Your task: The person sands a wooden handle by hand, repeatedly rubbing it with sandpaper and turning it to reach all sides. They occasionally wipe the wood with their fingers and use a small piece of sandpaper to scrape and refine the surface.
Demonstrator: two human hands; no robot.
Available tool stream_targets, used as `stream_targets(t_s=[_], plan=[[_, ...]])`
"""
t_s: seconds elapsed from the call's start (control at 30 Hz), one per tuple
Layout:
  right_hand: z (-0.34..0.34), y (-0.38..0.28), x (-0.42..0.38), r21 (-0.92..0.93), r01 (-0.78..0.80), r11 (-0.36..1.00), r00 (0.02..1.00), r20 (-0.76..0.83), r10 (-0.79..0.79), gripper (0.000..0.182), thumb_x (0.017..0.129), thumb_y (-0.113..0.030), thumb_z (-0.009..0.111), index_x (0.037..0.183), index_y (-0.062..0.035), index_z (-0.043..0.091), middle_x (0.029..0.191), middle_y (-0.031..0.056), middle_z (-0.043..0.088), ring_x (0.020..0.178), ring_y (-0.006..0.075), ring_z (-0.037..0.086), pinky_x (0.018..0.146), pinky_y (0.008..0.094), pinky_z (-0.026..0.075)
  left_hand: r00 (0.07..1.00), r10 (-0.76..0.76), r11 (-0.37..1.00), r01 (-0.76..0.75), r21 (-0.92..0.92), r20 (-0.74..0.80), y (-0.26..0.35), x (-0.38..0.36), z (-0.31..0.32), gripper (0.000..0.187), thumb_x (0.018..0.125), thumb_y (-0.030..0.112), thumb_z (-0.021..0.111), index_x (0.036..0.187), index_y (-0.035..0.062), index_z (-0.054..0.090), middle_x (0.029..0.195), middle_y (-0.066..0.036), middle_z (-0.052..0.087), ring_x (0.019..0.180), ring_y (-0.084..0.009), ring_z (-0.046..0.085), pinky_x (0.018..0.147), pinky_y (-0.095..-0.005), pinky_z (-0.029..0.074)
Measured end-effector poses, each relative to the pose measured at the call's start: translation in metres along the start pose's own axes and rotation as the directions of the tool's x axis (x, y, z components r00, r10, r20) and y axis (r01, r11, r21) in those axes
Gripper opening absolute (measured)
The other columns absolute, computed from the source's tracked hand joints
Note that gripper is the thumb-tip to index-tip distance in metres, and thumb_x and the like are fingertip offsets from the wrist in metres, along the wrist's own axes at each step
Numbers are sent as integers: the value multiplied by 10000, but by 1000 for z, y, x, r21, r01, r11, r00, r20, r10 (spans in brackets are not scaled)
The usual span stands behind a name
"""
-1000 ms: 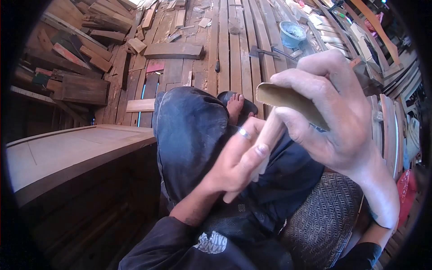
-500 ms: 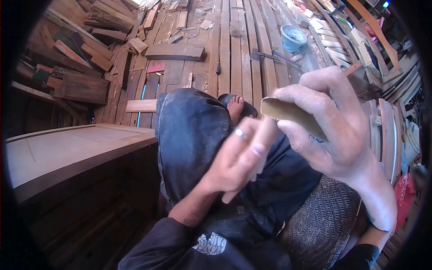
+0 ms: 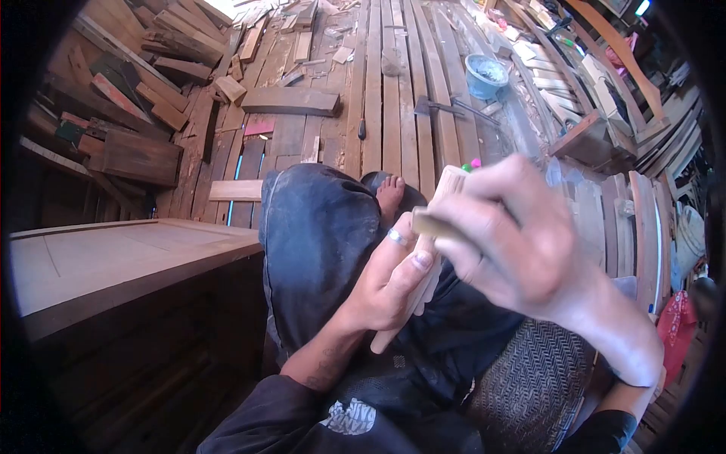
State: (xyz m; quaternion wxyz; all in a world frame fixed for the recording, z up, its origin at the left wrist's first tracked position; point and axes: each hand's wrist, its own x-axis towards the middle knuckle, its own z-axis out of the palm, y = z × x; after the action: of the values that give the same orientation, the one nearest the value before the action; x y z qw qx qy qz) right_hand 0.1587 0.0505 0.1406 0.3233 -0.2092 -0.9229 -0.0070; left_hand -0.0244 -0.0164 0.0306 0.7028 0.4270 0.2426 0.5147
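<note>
A pale, slender wooden piece slants over my lap, its narrow lower end showing below my left hand, which is wrapped round it. A ring is on one finger of that hand. My right hand, dusty and blurred, pinches a folded, yellowish-brown piece of sandpaper between thumb and fingers. The sandpaper lies across the wooden piece just above my left thumb; part of the wood is hidden behind it and the right fingers.
A wooden panel stands at the left. Across the plank floor lie a wood block, a hatchet, a dark-handled tool and a blue bucket. Timber offcuts are piled left; more boards are at right.
My right hand has moved left and down with the sandpaper, from near the wood's top to lower along it. The wood's upper end now shows beyond the sandpaper.
</note>
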Motion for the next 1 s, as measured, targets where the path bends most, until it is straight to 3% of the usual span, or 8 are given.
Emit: stream_targets(t_s=[0.13, 0.43, 0.53, 0.83, 0.97, 1.0], plan=[[-6, 3, 0, 11, -63, 998, 998, -10, 63, 349, 863, -88, 829, 1184, -18, 714, 1015, 124, 628, 844, 277, 669, 717, 381, 578, 998, -65, 998, 65, -4, 23, -6, -1, -4, 435, 1107, 361, 516, 1361, 12, 459, 985, -69, 592, 671, -98, 584, 558, -246, 486], [0, 1, -1, 48, -44, 998, 999, 9, 44, 336, 863, -65, 826, 1173, -2, 712, 1012, 127, 629, 841, 268, 675, 713, 382, 579, 999, -7, 1000, 7, -18, -33, -7, 3, 1, 412, 1114, 349, 509, 1351, 14, 471, 995, -53, 567, 698, -93, 577, 580, -246, 490], [-10, 11, 5, 6, -63, 998, 998, 6, 63, 329, 862, -58, 823, 1163, 6, 707, 1015, 122, 632, 850, 255, 680, 706, 369, 583, 995, -77, 992, 83, 92, -67, -7, 4, 0, 487, 1068, 434, 515, 1324, 22, 475, 982, -119, 622, 648, -135, 609, 505, -268, 502], [-14, 17, 4, -34, -91, 995, 996, 21, 92, 252, 903, -34, 776, 1146, -1, 719, 1007, 139, 634, 864, 271, 683, 739, 378, 577, 997, -76, 991, 79, 109, -31, -10, 2, 0, 509, 1059, 445, 547, 1302, 3, 481, 961, -118, 617, 631, -126, 600, 512, -258, 498], [-21, 22, 5, -58, -168, 984, 986, -6, 168, 215, 936, -34, 749, 1144, 16, 728, 1015, 134, 659, 884, 262, 693, 788, 367, 574, 999, -42, 997, 42, 63, 5, -8, 2, 1, 385, 1120, 339, 504, 1325, 13, 486, 923, -43, 573, 678, -83, 572, 585, -248, 484], [-26, 19, 6, -19, -270, 963, 963, -25, 270, 222, 937, -24, 744, 1154, 21, 727, 1027, 133, 668, 895, 251, 697, 793, 368, 573, 999, -53, 998, 53, 33, -4, -8, 1, 1, 387, 1119, 343, 504, 1322, 15, 486, 925, -45, 574, 675, -86, 574, 580, -250, 485]])
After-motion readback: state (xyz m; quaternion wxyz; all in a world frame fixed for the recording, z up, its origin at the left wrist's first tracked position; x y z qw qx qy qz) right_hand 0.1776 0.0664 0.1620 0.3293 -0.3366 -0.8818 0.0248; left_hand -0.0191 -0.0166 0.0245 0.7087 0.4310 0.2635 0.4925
